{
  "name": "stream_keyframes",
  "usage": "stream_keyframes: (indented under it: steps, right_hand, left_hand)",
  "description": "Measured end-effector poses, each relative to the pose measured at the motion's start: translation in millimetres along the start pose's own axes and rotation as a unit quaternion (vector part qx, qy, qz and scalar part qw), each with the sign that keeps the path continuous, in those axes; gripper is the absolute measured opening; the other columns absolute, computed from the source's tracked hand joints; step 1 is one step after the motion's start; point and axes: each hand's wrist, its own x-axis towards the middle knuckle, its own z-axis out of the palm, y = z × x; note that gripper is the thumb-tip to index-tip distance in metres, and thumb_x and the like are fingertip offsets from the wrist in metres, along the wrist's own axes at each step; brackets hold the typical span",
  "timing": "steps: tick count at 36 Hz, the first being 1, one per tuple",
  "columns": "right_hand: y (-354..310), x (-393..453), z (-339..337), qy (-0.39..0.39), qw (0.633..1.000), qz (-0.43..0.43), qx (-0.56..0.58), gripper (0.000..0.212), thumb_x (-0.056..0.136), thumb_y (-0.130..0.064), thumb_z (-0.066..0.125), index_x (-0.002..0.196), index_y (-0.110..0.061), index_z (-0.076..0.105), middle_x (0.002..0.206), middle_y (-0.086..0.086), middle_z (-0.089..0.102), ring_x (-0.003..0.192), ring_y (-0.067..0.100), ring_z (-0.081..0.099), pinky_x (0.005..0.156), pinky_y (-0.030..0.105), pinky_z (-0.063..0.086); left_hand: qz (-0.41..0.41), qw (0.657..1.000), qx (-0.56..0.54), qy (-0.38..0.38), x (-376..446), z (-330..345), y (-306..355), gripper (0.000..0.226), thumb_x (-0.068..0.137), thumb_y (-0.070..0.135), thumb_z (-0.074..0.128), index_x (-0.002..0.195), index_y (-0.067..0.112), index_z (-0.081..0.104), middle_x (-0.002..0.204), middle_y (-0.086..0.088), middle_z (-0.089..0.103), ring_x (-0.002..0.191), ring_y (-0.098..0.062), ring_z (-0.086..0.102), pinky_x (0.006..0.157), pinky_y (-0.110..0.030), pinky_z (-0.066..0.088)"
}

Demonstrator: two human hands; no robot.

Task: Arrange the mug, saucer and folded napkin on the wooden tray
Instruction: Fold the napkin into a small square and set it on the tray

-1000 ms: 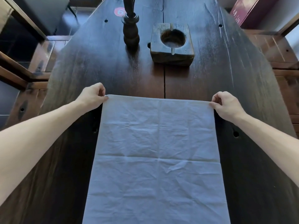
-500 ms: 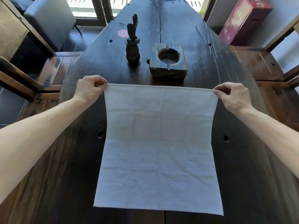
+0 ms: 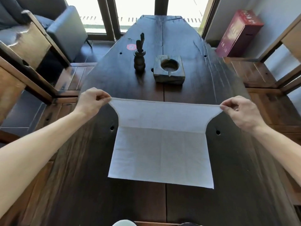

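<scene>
1. Your left hand point(image 3: 92, 101) has its grip pinched on the far left corner of the napkin point(image 3: 160, 144), thumb and forefinger pressed together on the hem.
2. Your right hand point(image 3: 239, 111) does the same at the far right corner, its grip pinching the cloth between thumb and fingertips.
3. The napkin's far edge is lifted off the table point(image 3: 228, 160) and stretched taut between your 2 hands, so the raised part curves in at both sides.
4. The near part of the napkin lies flat on the dark wood, with 1 straight crease running across where the lifted part meets the flat part.
5. Beyond the napkin, near the middle of the table, stands a square wooden block point(image 3: 169, 70) with a round hollow in its top.
6. Just left of the block stands a dark turned wooden holder point(image 3: 139, 60) with thin sticks rising from it; a small red sticker point(image 3: 131, 46) lies on the table behind it.
7. At the bottom edge of the view a pale rounded rim point(image 3: 124, 223) shows; you cannot tell what it is.
8. A red box point(image 3: 237, 34) leans against the wall to your right, off the table.
</scene>
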Motion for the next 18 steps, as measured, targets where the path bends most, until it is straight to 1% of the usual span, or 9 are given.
stream_keyframes:
  steps: [3,5,7,10,12,14,16,18]
  right_hand:
    - [3,-28,-2,-0.021,1.0,-0.003,0.011,0.001,0.09,-0.014,0.074,0.09,-0.014,0.075,0.092,0.004,0.065,0.076,0.015,0.058,0.067,0.01,0.039]
    - [7,-46,0,-0.032,0.999,-0.002,0.018,0.006,0.089,-0.013,0.075,0.087,-0.018,0.073,0.09,0.001,0.065,0.076,0.011,0.06,0.067,0.009,0.041]
    - [10,-62,4,-0.039,0.999,0.002,0.031,0.01,0.088,-0.012,0.076,0.085,-0.021,0.073,0.088,-0.002,0.065,0.078,0.011,0.061,0.067,0.009,0.042]
    - [11,-84,11,-0.046,0.997,0.023,0.054,0.01,0.088,-0.015,0.075,0.085,-0.024,0.072,0.089,-0.003,0.067,0.082,0.013,0.064,0.069,0.016,0.044]
    - [11,-98,16,-0.046,0.996,0.038,0.07,0.007,0.089,-0.015,0.075,0.087,-0.022,0.073,0.091,-0.002,0.068,0.084,0.016,0.065,0.07,0.02,0.045]
    - [14,-110,22,-0.048,0.994,0.052,0.079,0.005,0.09,-0.015,0.074,0.088,-0.02,0.074,0.092,-0.002,0.068,0.084,0.017,0.064,0.071,0.023,0.046]
    - [17,-121,29,-0.055,0.992,0.067,0.088,0.004,0.09,-0.016,0.074,0.088,-0.019,0.074,0.091,-0.001,0.068,0.083,0.02,0.064,0.072,0.027,0.048]
    - [20,-131,36,-0.063,0.99,0.078,0.095,0.004,0.09,-0.016,0.074,0.087,-0.019,0.074,0.09,0.0,0.067,0.083,0.022,0.063,0.074,0.03,0.049]
  left_hand:
    - [-0.001,1.0,-0.002,-0.016,-25,-6,-2,0.011,0.089,0.016,0.073,0.097,0.01,0.077,0.094,-0.008,0.063,0.088,-0.023,0.061,0.08,-0.03,0.044]
    - [0.005,1.0,-0.002,-0.02,-41,-8,-4,0.009,0.088,0.014,0.073,0.095,0.01,0.078,0.092,-0.009,0.064,0.086,-0.023,0.062,0.078,-0.031,0.045]
    - [0.012,1.0,0.001,-0.022,-57,-8,-7,0.006,0.087,0.011,0.074,0.092,0.012,0.077,0.089,-0.009,0.065,0.083,-0.024,0.061,0.075,-0.028,0.044]
    - [0.012,1.0,-0.002,-0.021,-81,-6,-13,0.005,0.086,0.009,0.075,0.089,0.012,0.077,0.086,-0.009,0.064,0.079,-0.025,0.06,0.071,-0.027,0.043]
    - [0.006,1.0,-0.01,-0.026,-96,-3,-19,0.006,0.085,0.008,0.076,0.088,0.013,0.077,0.085,-0.008,0.064,0.08,-0.026,0.061,0.07,-0.028,0.045]
    - [-0.002,0.999,-0.012,-0.033,-110,2,-27,0.008,0.085,0.008,0.076,0.087,0.015,0.077,0.082,-0.005,0.062,0.078,-0.023,0.059,0.07,-0.028,0.046]
    - [-0.011,0.999,-0.012,-0.039,-122,8,-35,0.01,0.086,0.008,0.075,0.086,0.018,0.077,0.078,-0.001,0.059,0.074,-0.018,0.056,0.066,-0.017,0.041]
    - [-0.025,0.999,-0.015,-0.046,-132,14,-40,0.01,0.086,0.008,0.075,0.085,0.018,0.077,0.076,0.0,0.056,0.071,-0.016,0.053,0.063,-0.01,0.037]
